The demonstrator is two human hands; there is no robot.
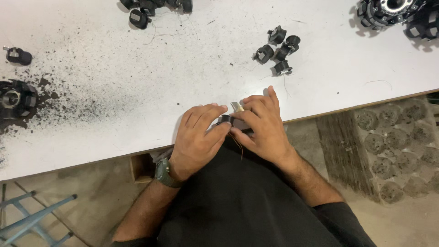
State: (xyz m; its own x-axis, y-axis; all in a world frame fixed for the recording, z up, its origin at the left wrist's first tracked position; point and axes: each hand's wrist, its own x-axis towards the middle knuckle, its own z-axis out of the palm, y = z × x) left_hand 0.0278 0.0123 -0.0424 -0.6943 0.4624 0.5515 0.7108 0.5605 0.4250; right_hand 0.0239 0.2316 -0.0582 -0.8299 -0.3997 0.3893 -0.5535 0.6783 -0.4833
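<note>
Right in the middle of the frame, at the near edge of the white table point(320, 59), sits a small black coil piece point(227, 120) with a pale metal tab point(236, 106) poking up from it. Both hands are on it: the left hand point(199, 137) is curled closed around its left side, the right hand point(263, 126) pinches it from the right, fingers folded over the top. Thin copper wire point(238, 144) trails down from it over the dark shirt (hard to follow past that).

Just above the hands, upper centre, a loose cluster of four small black coil parts point(279, 48). More of them at the top edge, left of centre point(151, 8). Upper right corner: a big black ring-shaped assembly point(388, 11). Far left, another round black part point(16, 98) amid dark dust point(68, 91). A green wristwatch point(164, 173) rides the left wrist. No labels or packages to be seen.
</note>
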